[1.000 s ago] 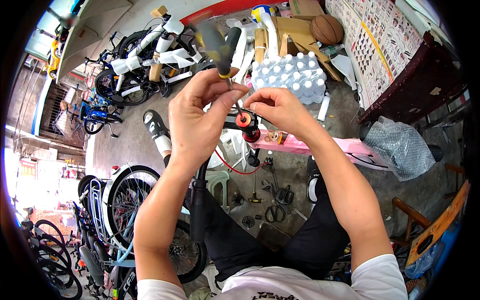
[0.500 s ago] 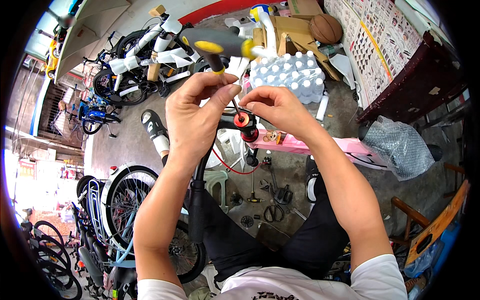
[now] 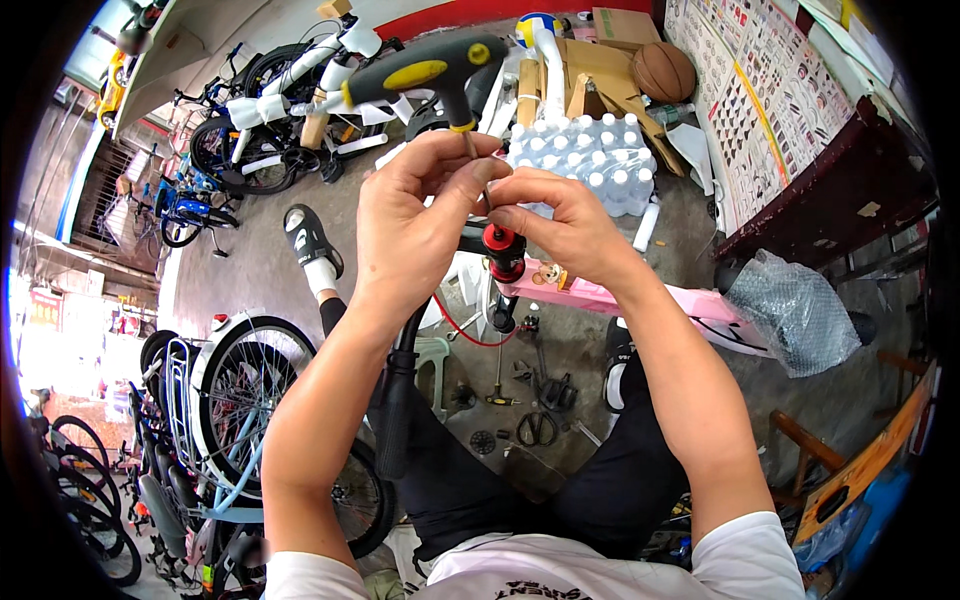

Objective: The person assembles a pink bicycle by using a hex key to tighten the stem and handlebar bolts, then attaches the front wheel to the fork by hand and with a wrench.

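A T-handle hex key (image 3: 425,75) with a black and yellow grip stands upright above a bicycle's stem. My left hand (image 3: 412,225) is closed, thumb and fingers pinching its thin shaft just below the grip. Lower on the shaft, the fingertips of my right hand (image 3: 572,228) are closed around it. Below the fingers, the shaft points down at the red headset cap (image 3: 500,238) on top of the steering tube; my fingers partly hide the stem. The pink bicycle frame (image 3: 620,297) runs off to the right. A black handlebar grip (image 3: 392,440) hangs below my left forearm.
Shrink-wrapped water bottles (image 3: 585,165) stand ahead beside cardboard and a basketball (image 3: 664,72). Scissors (image 3: 537,429), a pedal (image 3: 557,393) and other tools lie on the floor between my feet. Bicycles (image 3: 250,400) crowd the left; a wooden chair (image 3: 870,460) stands right.
The hex key's grip has swung round, its pale short end now pointing left instead of right. My right fingertips have come in closer to the shaft. The view has shifted slightly.
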`<state>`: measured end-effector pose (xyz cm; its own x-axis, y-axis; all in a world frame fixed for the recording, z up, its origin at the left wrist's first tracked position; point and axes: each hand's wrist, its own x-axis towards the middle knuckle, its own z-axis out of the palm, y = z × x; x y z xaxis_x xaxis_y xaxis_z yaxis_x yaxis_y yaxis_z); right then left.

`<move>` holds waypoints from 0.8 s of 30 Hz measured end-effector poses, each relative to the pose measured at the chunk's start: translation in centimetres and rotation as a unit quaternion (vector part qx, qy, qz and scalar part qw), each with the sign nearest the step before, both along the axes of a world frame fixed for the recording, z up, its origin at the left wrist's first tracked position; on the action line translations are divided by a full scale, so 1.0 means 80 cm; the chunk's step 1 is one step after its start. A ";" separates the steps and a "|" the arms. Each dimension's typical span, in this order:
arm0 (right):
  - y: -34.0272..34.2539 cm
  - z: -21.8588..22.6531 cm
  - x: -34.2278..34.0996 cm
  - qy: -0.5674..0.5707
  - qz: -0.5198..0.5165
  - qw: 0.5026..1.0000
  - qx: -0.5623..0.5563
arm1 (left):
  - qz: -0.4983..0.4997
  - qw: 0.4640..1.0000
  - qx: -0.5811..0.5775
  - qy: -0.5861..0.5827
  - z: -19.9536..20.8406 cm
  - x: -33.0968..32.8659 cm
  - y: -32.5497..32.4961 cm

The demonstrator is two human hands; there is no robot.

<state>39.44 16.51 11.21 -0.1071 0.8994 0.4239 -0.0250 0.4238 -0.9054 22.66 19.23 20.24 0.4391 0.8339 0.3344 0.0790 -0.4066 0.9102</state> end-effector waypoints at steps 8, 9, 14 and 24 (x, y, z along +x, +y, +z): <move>0.003 0.003 -0.007 -0.005 -0.023 0.996 -0.090 | 0.005 1.000 0.002 0.011 -0.003 -0.002 0.003; 0.002 0.003 -0.009 -0.007 -0.030 0.997 -0.066 | 0.001 1.000 0.003 0.017 -0.003 -0.002 0.003; 0.007 -0.005 -0.010 0.048 -0.015 0.999 -0.004 | 0.003 0.999 -0.047 0.003 0.001 -0.003 0.002; 0.010 -0.004 -0.008 0.018 -0.016 1.000 0.015 | -0.017 0.999 -0.042 -0.006 -0.007 -0.002 0.003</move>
